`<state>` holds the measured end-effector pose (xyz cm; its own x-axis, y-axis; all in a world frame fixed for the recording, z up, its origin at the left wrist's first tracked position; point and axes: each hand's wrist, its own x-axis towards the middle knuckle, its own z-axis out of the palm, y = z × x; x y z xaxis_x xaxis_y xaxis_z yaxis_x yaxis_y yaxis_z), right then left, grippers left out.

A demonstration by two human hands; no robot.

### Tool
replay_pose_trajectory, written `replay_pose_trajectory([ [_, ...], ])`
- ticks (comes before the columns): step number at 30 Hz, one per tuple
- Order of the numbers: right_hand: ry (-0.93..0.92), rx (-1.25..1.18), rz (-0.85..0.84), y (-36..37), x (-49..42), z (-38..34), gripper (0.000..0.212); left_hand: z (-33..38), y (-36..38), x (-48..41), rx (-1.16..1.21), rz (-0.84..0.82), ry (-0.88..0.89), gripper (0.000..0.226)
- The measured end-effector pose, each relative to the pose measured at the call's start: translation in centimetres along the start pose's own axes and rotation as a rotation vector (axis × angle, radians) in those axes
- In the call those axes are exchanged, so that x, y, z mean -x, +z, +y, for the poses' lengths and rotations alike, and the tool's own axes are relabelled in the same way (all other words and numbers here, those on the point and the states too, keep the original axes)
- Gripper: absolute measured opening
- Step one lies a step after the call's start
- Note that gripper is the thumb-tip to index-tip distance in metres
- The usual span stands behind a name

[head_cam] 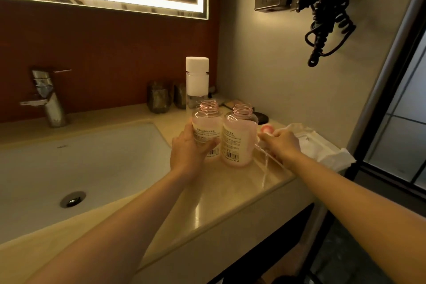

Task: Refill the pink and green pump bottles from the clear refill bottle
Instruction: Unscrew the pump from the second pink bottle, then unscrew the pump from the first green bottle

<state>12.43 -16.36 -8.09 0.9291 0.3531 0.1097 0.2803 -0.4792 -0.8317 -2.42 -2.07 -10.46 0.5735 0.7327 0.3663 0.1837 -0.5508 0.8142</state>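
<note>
Countertop (219, 203); left hand (192, 152) grips pink bottle (205, 125)

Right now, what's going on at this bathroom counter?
A person is preparing to refill two pump bottles on the counter. The left hand grips the left bottle. The right bottle stands close beside it, and both necks are open. The right hand holds a removed pump beside a white tissue, its dip tube trailing toward the counter edge. The refill bottle stands behind them, capped, so nothing is being poured. Both bottles look pinkish in this light.
</note>
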Motion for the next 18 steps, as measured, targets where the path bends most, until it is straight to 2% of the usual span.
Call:
replay_pose_trajectory([
  [4,-0.053,0.056,0.005,0.8,-1.0,-0.3,0.035,0.0,0.7,-1.3,0.015,-0.011,0.004,0.099],
  [8,-0.121,0.119,-0.001,0.6,-1.3,-0.8,0.043,0.1,0.5,-1.4,0.039,-0.025,-0.018,0.1],
  [11,-0.176,0.108,0.066,-0.3,-0.9,-1.3,0.038,0.5,-0.3,-1.4,0.062,-0.008,-0.01,0.099],
  [18,-0.362,-0.11,0.25,-2.5,3.4,-5.4,0.025,2.0,-3.9,0.3,0.036,0.128,0.069,0.064],
])
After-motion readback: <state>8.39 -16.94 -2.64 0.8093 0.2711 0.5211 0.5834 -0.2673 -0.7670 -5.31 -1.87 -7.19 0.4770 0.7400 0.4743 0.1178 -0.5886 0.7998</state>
